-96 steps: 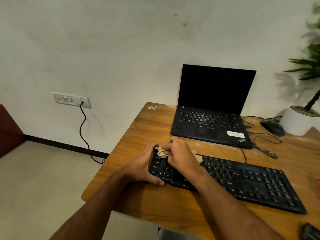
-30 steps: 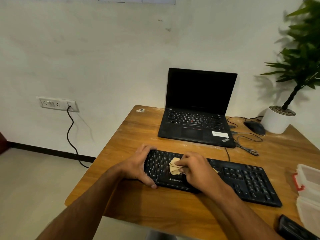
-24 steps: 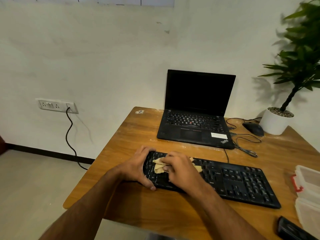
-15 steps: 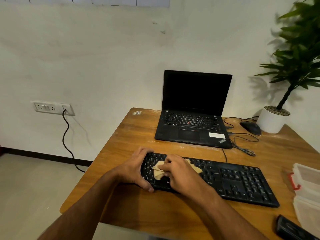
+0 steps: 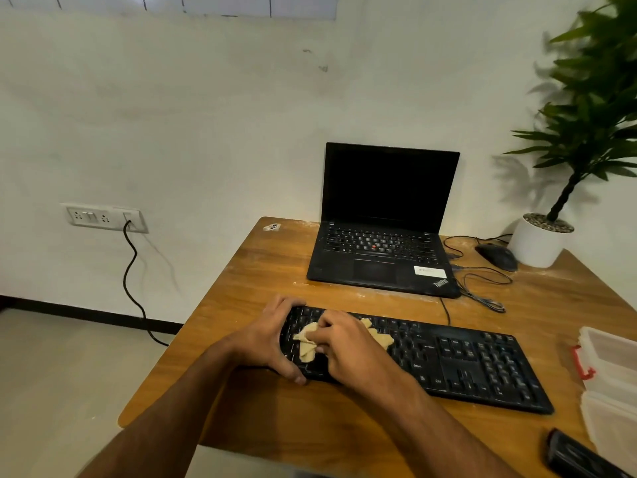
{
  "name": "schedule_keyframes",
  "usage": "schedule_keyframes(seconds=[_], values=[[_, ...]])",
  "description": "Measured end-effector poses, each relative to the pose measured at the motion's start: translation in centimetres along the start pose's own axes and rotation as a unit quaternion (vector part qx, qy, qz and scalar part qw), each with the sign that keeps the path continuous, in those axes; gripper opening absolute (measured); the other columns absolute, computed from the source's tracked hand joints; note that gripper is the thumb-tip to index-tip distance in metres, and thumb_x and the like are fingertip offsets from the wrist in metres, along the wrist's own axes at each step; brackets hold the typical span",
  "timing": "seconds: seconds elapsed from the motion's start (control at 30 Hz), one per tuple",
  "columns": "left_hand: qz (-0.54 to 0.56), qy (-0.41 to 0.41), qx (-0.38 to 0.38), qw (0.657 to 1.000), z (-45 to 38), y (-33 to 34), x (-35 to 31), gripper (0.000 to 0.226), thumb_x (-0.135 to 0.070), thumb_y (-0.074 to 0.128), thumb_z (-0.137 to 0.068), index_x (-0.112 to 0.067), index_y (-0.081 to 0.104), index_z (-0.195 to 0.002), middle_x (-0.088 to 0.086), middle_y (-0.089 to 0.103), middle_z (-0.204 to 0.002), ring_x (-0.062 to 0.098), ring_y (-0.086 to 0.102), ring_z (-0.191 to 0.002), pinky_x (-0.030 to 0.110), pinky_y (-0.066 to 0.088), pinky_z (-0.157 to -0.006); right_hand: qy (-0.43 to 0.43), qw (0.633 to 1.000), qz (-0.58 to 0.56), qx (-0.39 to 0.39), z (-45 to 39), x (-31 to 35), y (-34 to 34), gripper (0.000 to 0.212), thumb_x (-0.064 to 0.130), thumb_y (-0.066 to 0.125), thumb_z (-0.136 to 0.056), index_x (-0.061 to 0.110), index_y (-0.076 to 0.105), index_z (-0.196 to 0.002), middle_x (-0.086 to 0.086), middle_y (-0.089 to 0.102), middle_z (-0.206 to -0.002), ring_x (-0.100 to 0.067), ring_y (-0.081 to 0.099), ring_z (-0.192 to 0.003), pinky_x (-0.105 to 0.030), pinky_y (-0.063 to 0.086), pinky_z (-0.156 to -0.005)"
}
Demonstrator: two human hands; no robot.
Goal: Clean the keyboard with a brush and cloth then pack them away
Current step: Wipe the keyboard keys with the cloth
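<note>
The left hand point(image 5: 265, 334) grips the end of the keyboard point(image 5: 448, 360) farthest from the plant point(image 5: 593, 108); the right hand point(image 5: 344, 346) pinches a cloth point(image 5: 306, 343) there. Hard rubbing could dislodge keycaps.

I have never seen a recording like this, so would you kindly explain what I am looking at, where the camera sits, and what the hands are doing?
There is no machine here: a person wears a wide-angle camera on the head, looking forward and down at their own two bare hands. They work at a wooden table. The left hand grips the left end of a black keyboard to steady it. The right hand holds a crumpled beige cloth on the keys. Behind stands an open laptop with a dark screen, a black mouse and a potted plant. At the right edge lies a clear plastic box with a red clasp.
</note>
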State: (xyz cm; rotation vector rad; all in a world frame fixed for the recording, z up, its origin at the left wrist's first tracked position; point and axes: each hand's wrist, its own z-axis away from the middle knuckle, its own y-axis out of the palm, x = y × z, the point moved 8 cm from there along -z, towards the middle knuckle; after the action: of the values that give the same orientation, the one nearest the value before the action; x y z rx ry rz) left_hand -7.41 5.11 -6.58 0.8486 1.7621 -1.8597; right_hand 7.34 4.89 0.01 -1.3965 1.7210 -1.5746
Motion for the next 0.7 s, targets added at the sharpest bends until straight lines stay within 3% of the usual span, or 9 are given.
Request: schedule_keyframes(seconds=[0.2,0.3,0.5,0.7], values=[[0.008,-0.010,0.015,1.000,-0.2,0.2,0.4,0.128,-0.049,0.100,-0.048,-0.039,0.023,-0.150,-0.021,0.025,-0.142,0.001,0.031,-0.135,0.035,0.041,-0.118,0.067,0.998,-0.014,0.003,3.5,-3.7,-1.3,0.034,0.016,0.059,-0.098,0.024,0.064,-0.131,0.015,0.051,-0.108,-0.002,0.043,-0.104,-0.019,0.039,-0.092],[0.006,-0.009,0.011,1.000,-0.2,0.2,0.3,0.129,-0.048,0.101,-0.047,-0.038,0.024,-0.150,-0.021,0.026,-0.141,0.001,0.032,-0.135,0.034,0.042,-0.118,0.050,0.999,-0.014,-0.010,2.5,-2.0,-0.7,0.033,0.016,0.057,-0.100,0.021,0.064,-0.132,0.010,0.053,-0.111,-0.006,0.045,-0.106,-0.023,0.040,-0.099],[-0.001,0.004,0.001,1.000,0.0,0.1,-0.1,0.130,-0.048,0.102,-0.049,-0.029,0.027,-0.154,-0.014,0.029,-0.142,0.005,0.036,-0.136,0.030,0.041,-0.118,-0.021,1.000,-0.009,-0.002,-0.8,1.7,1.3,0.019,0.016,0.064,-0.093,0.013,0.073,-0.110,0.001,0.051,-0.095,-0.014,0.044,-0.093,-0.031,0.040,-0.079],[0.006,-0.014,0.011,1.000,-0.2,0.1,0.4,0.132,-0.052,0.099,-0.046,-0.033,0.025,-0.153,-0.017,0.028,-0.141,0.004,0.034,-0.135,0.037,0.040,-0.119,0.003,1.000,0.002,0.020,3.4,-1.6,-0.2,0.031,0.020,0.061,-0.098,0.025,0.067,-0.127,0.016,0.048,-0.105,-0.004,0.041,-0.100,-0.021,0.039,-0.086]])
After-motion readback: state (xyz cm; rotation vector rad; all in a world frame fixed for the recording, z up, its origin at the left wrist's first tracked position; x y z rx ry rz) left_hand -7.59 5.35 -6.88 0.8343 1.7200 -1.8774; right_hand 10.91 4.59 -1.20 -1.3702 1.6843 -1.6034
